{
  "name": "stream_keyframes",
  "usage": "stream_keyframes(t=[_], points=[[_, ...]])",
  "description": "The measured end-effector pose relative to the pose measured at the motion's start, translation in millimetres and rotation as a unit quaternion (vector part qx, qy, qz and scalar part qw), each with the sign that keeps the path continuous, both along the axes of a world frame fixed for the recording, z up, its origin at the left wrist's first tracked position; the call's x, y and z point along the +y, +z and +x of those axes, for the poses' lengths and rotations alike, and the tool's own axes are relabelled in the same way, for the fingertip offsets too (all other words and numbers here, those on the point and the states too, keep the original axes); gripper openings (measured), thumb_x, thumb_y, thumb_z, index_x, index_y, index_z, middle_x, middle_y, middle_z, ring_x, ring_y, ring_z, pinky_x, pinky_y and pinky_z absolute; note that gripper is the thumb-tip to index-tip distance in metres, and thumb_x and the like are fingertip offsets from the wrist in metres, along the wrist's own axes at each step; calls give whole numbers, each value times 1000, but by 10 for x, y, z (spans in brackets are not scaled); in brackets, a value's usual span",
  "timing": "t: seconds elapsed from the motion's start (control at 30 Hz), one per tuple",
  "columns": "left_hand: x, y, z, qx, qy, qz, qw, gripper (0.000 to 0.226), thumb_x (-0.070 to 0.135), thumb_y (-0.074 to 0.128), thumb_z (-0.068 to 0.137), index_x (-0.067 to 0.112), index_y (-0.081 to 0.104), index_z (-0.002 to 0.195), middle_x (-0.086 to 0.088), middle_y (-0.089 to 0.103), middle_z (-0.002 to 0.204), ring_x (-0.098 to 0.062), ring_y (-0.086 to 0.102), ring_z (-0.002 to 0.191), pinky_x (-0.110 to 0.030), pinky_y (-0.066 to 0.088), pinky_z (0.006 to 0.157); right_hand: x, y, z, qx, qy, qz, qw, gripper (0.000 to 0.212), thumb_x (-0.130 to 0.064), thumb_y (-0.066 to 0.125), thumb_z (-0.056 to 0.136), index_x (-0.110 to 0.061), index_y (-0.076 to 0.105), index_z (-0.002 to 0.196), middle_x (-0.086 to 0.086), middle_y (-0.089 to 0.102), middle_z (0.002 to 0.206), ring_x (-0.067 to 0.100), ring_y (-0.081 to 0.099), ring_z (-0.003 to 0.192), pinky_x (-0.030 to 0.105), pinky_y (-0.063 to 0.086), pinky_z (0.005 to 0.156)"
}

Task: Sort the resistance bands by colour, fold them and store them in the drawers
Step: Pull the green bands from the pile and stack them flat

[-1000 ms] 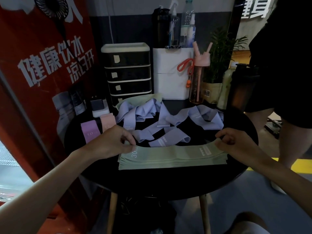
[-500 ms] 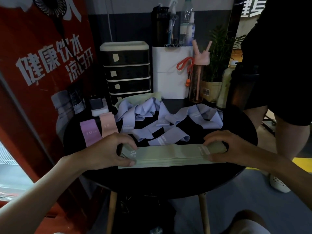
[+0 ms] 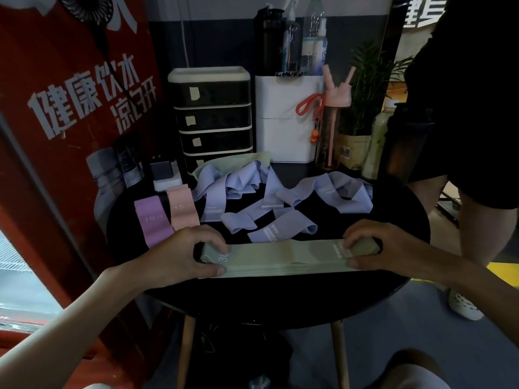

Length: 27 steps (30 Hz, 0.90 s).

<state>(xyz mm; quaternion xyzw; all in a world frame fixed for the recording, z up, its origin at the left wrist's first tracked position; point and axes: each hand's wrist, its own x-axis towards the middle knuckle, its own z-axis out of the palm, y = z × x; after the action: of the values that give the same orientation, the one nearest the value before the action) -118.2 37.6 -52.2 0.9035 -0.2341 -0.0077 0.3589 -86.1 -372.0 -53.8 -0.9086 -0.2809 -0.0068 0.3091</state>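
Note:
A flat stack of pale green bands (image 3: pixel 283 256) lies across the near part of the round black table (image 3: pixel 266 299). My left hand (image 3: pixel 182 254) grips the stack's left end, fingers on top and thumb at the front edge. My right hand (image 3: pixel 376 245) grips the right end the same way. Behind the stack, several loose lilac bands (image 3: pixel 269 197) lie tangled. A purple band (image 3: pixel 153 220) and a pink band (image 3: pixel 182 206) lie flat at the left. Another green band (image 3: pixel 238 161) lies before the black drawer unit (image 3: pixel 213 119), whose drawers are closed.
A white box (image 3: pixel 286 119) with bottles on top, a pink-capped bottle (image 3: pixel 331 127) and a potted plant (image 3: pixel 362 108) stand at the back. A small charger block (image 3: pixel 165 175) sits at the back left. A person in black (image 3: pixel 463 108) stands at the table's right. A red panel (image 3: pixel 70 108) is on the left.
Both hands have gone from pinching the far corners of the green stack to clasping its ends, squaring the stack into a narrower, neater pile.

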Motion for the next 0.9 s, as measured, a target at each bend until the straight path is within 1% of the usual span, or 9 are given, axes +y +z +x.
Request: stream_keyframes(t=[0.1,0.17,0.23,0.3,0.4,0.5,0.6,0.67,0.9], points=[[29,-74,1,-6,4,-14,1000,33,42,85,69,38,70,98,17,62,112,-8,59,113,-21,43,100,-20,2,6,-6,-3,-12,1000,43,-70,72,64,-43,64,97,-19,58,115,4,55,112,33,46,96],[23,-115,-16,-12,16,-34,999,40,49,82,65,39,69,101,17,61,114,-9,59,114,-20,42,101,-15,9,18,-52,-24,-57,997,48,-74,69,60,-51,58,101,-31,51,119,-6,42,120,39,33,106],[18,-159,-37,-30,22,-58,998,44,49,82,64,37,68,105,15,61,114,-10,59,113,-18,43,99,79,75,1,-116,-32,-92,988,48,-77,60,61,-53,54,102,-36,49,117,-6,37,122,40,22,108],[17,-208,-66,-47,31,-78,995,49,49,82,64,36,66,108,14,63,112,-10,60,111,-16,44,95,254,165,-35,-139,-12,-82,987,45,-76,58,64,-50,59,101,-36,52,112,-4,43,118,39,26,106],[23,-283,-101,-55,48,-105,992,53,50,83,62,41,63,111,16,64,111,-8,60,109,-13,43,92,580,205,-62,-106,48,-67,991,53,-72,62,69,-42,62,113,-30,57,113,-3,50,113,39,38,102],[17,-333,-113,-60,55,-119,990,51,50,81,62,43,63,109,18,63,113,-6,58,111,-10,40,94,831,161,-44,-75,87,-81,990,53,-65,67,73,-38,61,119,-25,58,116,-2,50,109,36,37,103],[20,-338,-109,-61,59,-124,989,49,50,80,62,43,64,108,19,64,113,-6,59,111,-11,40,96,936,108,-33,-49,80,-107,990,52,-52,73,79,-35,58,126,-26,53,119,-9,41,108,30,33,105],[26,-343,-107,-59,62,-126,988,47,52,80,63,43,64,107,18,65,113,-6,59,111,-12,41,96,956,63,-24,-41,74,-92,992,50,-48,75,79,-36,59,124,-26,53,119,-7,45,112,32,37,106],[25,-368,-103,-64,58,-129,988,45,50,79,65,40,65,106,16,64,114,-9,60,111,-12,40,96,948,9,-4,-10,73,-74,995,49,-47,77,77,-37,59,122,-22,55,122,-4,48,114,31,42,103]])
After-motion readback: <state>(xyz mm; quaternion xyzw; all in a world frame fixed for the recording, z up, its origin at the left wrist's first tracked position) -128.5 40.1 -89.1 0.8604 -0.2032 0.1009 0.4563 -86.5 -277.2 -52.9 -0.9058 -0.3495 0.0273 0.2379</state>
